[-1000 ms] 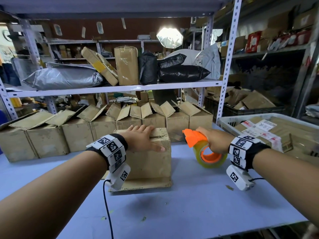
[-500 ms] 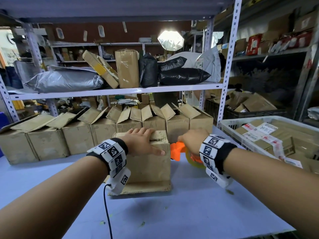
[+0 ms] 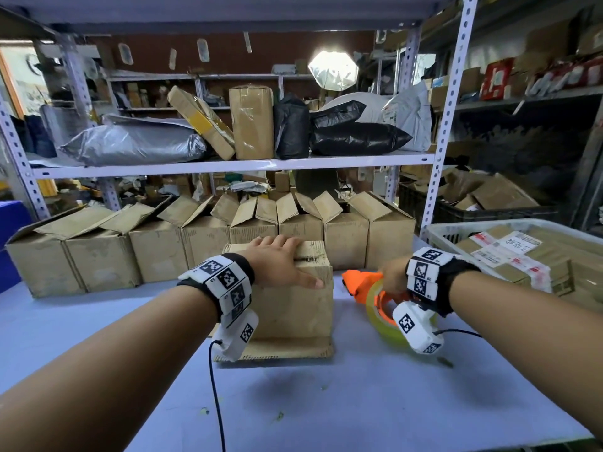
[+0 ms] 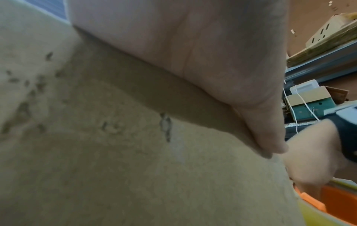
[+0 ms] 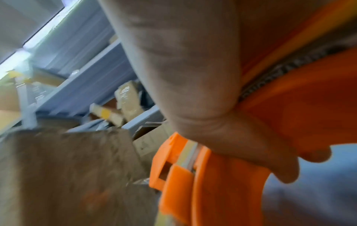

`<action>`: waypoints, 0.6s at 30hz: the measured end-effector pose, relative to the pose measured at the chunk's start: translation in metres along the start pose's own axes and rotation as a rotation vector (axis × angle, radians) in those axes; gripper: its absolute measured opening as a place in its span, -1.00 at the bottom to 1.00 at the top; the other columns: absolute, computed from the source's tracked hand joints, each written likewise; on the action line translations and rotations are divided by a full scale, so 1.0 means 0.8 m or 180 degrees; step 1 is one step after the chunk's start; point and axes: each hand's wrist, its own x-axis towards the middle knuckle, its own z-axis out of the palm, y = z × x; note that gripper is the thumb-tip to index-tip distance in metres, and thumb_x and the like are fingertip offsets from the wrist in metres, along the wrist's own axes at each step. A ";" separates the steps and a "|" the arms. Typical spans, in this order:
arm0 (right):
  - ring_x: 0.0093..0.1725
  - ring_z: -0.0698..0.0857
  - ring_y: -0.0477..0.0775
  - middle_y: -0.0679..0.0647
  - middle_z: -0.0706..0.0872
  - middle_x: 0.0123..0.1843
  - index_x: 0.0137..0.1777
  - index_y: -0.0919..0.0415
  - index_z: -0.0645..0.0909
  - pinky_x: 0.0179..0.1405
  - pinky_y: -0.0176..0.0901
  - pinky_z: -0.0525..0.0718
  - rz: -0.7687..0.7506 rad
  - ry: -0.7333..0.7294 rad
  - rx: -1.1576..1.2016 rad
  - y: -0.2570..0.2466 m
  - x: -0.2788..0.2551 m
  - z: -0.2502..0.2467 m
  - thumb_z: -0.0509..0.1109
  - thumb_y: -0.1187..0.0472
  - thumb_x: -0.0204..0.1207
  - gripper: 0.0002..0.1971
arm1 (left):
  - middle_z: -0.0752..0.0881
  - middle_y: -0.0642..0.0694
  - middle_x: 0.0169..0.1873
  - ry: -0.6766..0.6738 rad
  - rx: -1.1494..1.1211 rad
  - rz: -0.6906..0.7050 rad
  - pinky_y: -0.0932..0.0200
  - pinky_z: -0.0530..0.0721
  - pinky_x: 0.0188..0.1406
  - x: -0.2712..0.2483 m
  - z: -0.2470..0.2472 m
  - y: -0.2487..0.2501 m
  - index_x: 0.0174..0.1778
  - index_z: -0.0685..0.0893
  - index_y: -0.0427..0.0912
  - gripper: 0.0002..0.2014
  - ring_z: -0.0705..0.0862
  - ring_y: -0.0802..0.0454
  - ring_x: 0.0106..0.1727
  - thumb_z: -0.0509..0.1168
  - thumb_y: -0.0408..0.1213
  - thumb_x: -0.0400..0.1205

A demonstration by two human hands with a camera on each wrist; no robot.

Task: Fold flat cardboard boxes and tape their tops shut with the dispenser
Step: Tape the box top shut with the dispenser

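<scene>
Left hand (image 3: 280, 261) flat on box (image 3: 293, 308) — seemingly.

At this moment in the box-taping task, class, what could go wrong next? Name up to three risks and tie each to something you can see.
1. The left hand lies flat on the box top, so tape could run over the fingers.
2. The box's bottom flap juts forward on the table, so the box may rock under pressure.
3. The right hand holds the tape dispenser beside the box, apart from it; a rushed swing could knock it.

Bright softbox lamp (image 3: 332, 70) glares behind; wrist views blurred, perhaps by motion.
</scene>
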 end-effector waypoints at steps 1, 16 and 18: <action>-0.25 0.75 0.03 0.00 0.76 -0.20 -0.09 0.05 0.69 -0.19 -0.16 0.76 0.0100 0.0050 0.0438 0.007 -0.005 0.000 0.52 0.14 0.45 -0.91 | 0.17 -0.02 0.73 0.0001 0.0004 0.0008 -0.16 -0.02 0.72 -0.001 0.000 0.000 0.76 0.02 0.09 0.19 0.08 -0.13 0.75 0.21 0.67 0.31; 0.08 0.78 0.03 0.26 0.74 0.13 0.26 0.32 0.62 0.11 -0.13 0.75 -0.0412 0.0927 0.4582 -0.058 -0.051 -0.065 0.25 0.21 0.74 -0.77 | -0.07 -0.04 0.79 -0.0394 -0.0252 -0.0017 -0.21 -0.29 0.72 -0.011 -0.016 0.004 0.79 -0.14 0.03 0.04 -0.18 -0.06 0.78 -0.06 0.60 0.52; -0.14 0.82 -0.06 0.17 0.79 -0.05 0.19 0.25 0.61 -0.21 -0.25 0.75 -0.0785 0.0346 0.5136 -0.110 -0.060 -0.073 0.18 0.11 0.79 -0.75 | -0.06 -0.05 0.79 -0.0421 -0.0626 -0.0011 -0.19 -0.33 0.71 -0.011 -0.021 0.002 0.80 -0.06 0.03 -0.14 -0.18 -0.04 0.78 -0.22 0.46 0.66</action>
